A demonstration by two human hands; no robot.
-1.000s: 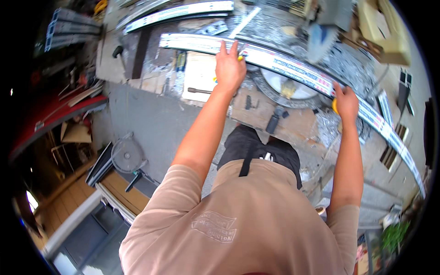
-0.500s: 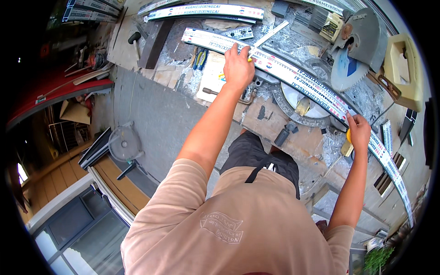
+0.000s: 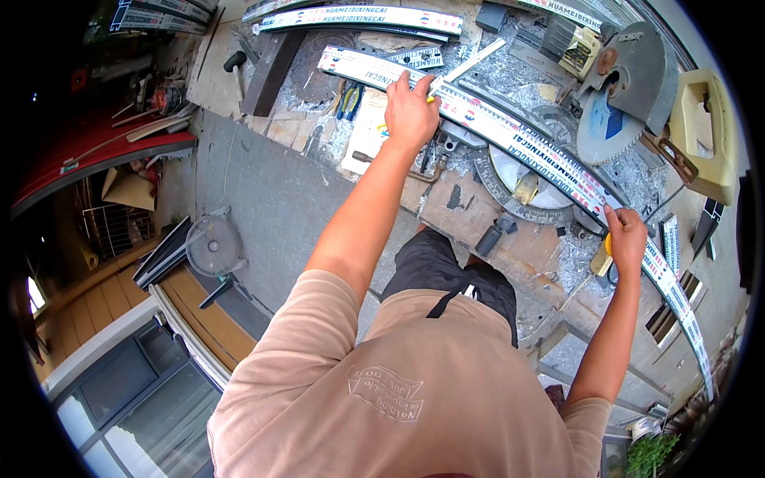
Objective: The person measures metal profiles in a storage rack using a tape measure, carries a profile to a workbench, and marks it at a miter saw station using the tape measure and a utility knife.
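Note:
A long metal profile point(image 3: 488, 119) in white printed film lies across the bench over the round base point(image 3: 522, 191) of a mitre saw. My left hand point(image 3: 410, 115) closes over it left of the saw base, fingertips on its top. A narrow pale metal strip point(image 3: 474, 61), like a square's blade, runs away from those fingers; a small yellow piece shows beside them, its kind unclear. My right hand point(image 3: 627, 239) grips the profile farther right, thumb on the film. Just below that hand sits a yellow object point(image 3: 603, 256), partly hidden, perhaps a tape measure.
The saw's toothed blade point(image 3: 599, 135) and cream handle point(image 3: 705, 143) stand raised at the right. Pliers point(image 3: 349, 101), a clamp point(image 3: 426, 174) and a hammer point(image 3: 235, 68) lie on the bench. More wrapped profiles point(image 3: 362, 19) lie behind; silvery chips are scattered about.
My left hand has shifted slightly left along the profile. The right hand keeps its grip, and the view has moved a little.

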